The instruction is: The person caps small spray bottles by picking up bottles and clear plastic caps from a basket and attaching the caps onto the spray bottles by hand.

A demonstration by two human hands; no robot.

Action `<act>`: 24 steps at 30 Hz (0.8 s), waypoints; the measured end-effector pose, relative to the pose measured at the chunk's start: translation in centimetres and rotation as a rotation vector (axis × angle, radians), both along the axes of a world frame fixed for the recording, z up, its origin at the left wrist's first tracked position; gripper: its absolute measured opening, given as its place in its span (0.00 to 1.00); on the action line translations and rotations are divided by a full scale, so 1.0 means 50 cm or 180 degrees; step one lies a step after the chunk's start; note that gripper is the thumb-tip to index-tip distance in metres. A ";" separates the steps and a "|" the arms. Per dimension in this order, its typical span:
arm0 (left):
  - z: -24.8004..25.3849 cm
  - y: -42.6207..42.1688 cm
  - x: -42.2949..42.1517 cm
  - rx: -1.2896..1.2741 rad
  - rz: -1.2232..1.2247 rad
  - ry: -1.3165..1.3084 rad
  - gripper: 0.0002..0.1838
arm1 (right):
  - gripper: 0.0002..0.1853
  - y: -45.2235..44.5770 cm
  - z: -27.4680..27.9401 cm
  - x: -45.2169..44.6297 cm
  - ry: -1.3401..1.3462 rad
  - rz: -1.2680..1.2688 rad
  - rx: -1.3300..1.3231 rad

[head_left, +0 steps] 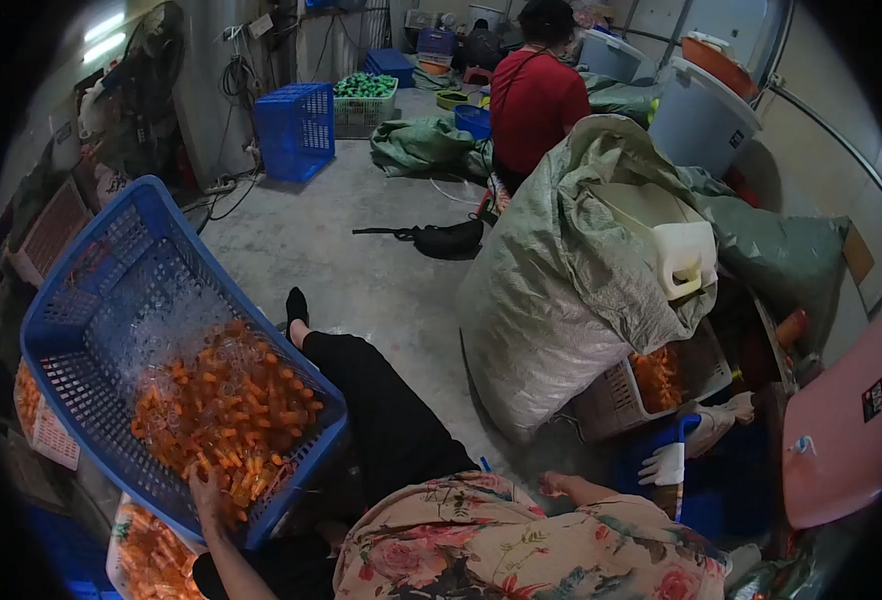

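Note:
A large blue plastic basket is tilted beside my left leg. It holds a heap of small orange plastic pieces, with clear plastic pieces towards its far end. My left hand reaches over the near rim and touches the orange pieces; its fingers look apart, with nothing visibly gripped. Across the floral cloth on my lap, my right hand shows small and dim near the middle. Its fingers are too indistinct to read, and I see no object in it.
A bulging woven sack with a white jug stands at right. Behind it are a white basket of orange pieces, white gloves and a pink lid. A person in red sits farther back; a black bag lies on the floor.

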State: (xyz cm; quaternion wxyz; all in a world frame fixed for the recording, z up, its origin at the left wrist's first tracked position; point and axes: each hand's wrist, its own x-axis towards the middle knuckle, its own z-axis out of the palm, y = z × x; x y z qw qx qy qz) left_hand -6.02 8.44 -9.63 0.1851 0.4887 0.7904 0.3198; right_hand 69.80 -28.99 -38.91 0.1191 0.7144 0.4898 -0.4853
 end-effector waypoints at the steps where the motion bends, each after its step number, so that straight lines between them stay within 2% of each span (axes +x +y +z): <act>1: -0.034 0.016 -0.028 0.0003 -0.0157 -0.0497 0.24 | 0.20 0.074 0.198 -0.084 -0.0010 -0.0016 0.0056; 2: -0.047 0.028 -0.043 0.0003 -0.0316 -0.0990 0.23 | 0.28 0.143 0.309 -0.146 -0.0440 -0.0201 -0.0162; 4: 0.047 0.005 -0.004 -0.0101 -0.0567 -0.0988 0.22 | 0.29 0.201 0.301 -0.158 -0.0091 -0.0438 0.1012; 5: 0.089 -0.004 0.027 -0.0249 -0.0816 -0.0987 0.21 | 0.29 0.245 0.346 -0.174 -0.0004 -0.0581 0.1181; 6: 0.099 -0.003 0.046 -0.0220 -0.0840 -0.1004 0.21 | 0.30 0.305 0.440 -0.203 0.0083 -0.0726 0.1341; 7: 0.104 -0.005 0.061 -0.0169 -0.0320 -0.1574 0.20 | 0.30 0.349 0.512 -0.220 0.0259 -0.0821 0.1844; 8: 0.108 -0.005 0.067 -0.0130 0.0211 -0.2127 0.20 | 0.32 0.397 0.501 -0.200 0.0163 -0.0761 0.2212; 9: 0.102 0.001 0.055 -0.0138 0.0207 -0.2118 0.20 | 0.33 0.431 0.564 -0.204 -0.0048 -0.0494 0.2907; 10: 0.087 0.008 0.035 0.0001 -0.0107 -0.2225 0.19 | 0.33 0.459 0.636 -0.216 0.0091 -0.0821 0.3108; 11: 0.077 0.006 0.022 0.0117 -0.0429 -0.2324 0.18 | 0.34 0.492 0.660 -0.201 0.0057 -0.0895 0.3484; 14: 0.132 -0.014 0.039 0.0196 -0.0195 -0.2452 0.17 | 0.39 0.518 0.914 -0.258 0.1072 -0.1644 0.4079; 17: 0.064 0.022 -0.025 0.0316 -0.0190 -0.2632 0.16 | 0.41 0.513 1.059 -0.268 0.1275 -0.1813 0.5035; 18: 0.069 0.026 -0.017 0.0335 -0.0229 -0.2652 0.16 | 0.41 0.507 1.088 -0.263 0.1249 -0.1815 0.5078; 20: 0.077 0.022 -0.013 0.0457 -0.0034 -0.2549 0.15 | 0.42 0.496 1.131 -0.246 0.1584 -0.2358 0.5504; 22: 0.057 0.033 -0.027 0.0462 -0.0128 -0.2594 0.15 | 0.41 0.497 1.105 -0.181 0.1455 -0.2631 0.5228; 24: 0.056 0.037 -0.027 0.0493 -0.0200 -0.2654 0.15 | 0.41 0.509 1.050 -0.112 0.0429 -0.2063 0.4886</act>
